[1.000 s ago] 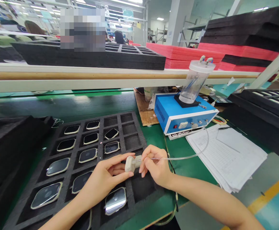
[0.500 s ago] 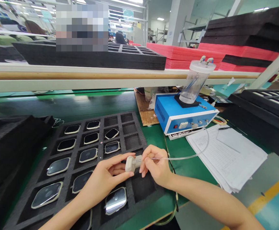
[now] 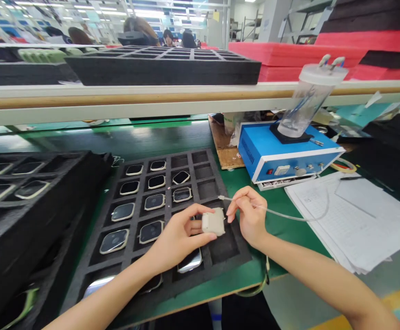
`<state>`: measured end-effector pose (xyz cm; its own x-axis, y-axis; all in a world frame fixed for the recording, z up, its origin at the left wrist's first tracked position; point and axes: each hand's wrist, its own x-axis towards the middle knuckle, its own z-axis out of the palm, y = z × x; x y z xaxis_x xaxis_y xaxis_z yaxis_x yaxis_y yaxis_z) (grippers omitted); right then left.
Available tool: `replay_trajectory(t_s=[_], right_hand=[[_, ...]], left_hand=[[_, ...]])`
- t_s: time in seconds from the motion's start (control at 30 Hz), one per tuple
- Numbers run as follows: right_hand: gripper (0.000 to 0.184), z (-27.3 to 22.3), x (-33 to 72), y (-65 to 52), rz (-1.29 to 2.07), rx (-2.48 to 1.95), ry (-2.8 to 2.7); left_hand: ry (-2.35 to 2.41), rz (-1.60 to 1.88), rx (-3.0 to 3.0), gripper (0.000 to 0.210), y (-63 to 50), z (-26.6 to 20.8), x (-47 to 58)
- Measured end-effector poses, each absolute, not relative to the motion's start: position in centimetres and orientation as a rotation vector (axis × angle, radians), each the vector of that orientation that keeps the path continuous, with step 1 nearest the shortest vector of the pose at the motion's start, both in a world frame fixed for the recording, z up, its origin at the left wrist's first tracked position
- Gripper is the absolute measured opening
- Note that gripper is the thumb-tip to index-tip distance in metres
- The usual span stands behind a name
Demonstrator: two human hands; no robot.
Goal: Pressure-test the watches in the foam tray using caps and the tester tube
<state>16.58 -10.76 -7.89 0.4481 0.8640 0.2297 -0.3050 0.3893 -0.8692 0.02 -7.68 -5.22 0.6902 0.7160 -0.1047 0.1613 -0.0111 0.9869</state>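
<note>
The left hand [image 3: 177, 236] pinches a small beige block [image 3: 213, 222] between its thumb and fingers, up over a black foam tray [image 3: 244, 252]. Just beside it, the right hand [image 3: 250, 217] grips a thin clear tube [image 3: 289, 217] in its fingers. The tube's white tip [image 3: 222, 197] points at the tray and looks apart from the block. I think the step now is working on the block with the tube. A good next move needs a still left hand and a careful, gentle right one. Flat pieces with dark glass [image 3: 113, 240] sit in many of the tray's boxes. The tray lies on a green counter [image 3: 277, 192]. Farther off are papers [image 3: 358, 224], a blue machine [image 3: 279, 158] with a see-through jar [image 3: 299, 110] on it, and a white shelf [image 3: 117, 105].
</note>
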Motion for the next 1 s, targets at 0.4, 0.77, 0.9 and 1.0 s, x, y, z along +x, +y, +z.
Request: replay_trajectory(t_s=[0.4,0.77,0.9,1.0], right_hand=[[0.007,-7.6,16.7,-11.0,0.892,-0.842,-0.885],[0.009,-7.7,16.8,-11.0,0.878,-0.847,-0.932],[0.009,-7.7,16.9,-11.0,0.864,-0.857,-0.936],[0.009,-7.7,17.0,-10.9,0.862,-0.860,-0.926]], left_hand=[[0.908,0.507,2.578,0.022,-11.2,-6.2,0.4],[0.998,0.109,2.736,0.031,-10.5,-4.1,1.4],[0.963,-0.014,2.580,0.025,-10.2,-3.3,2.4],[0.820,-0.125,2.522,0.025,-9.5,-2.5,2.7]])
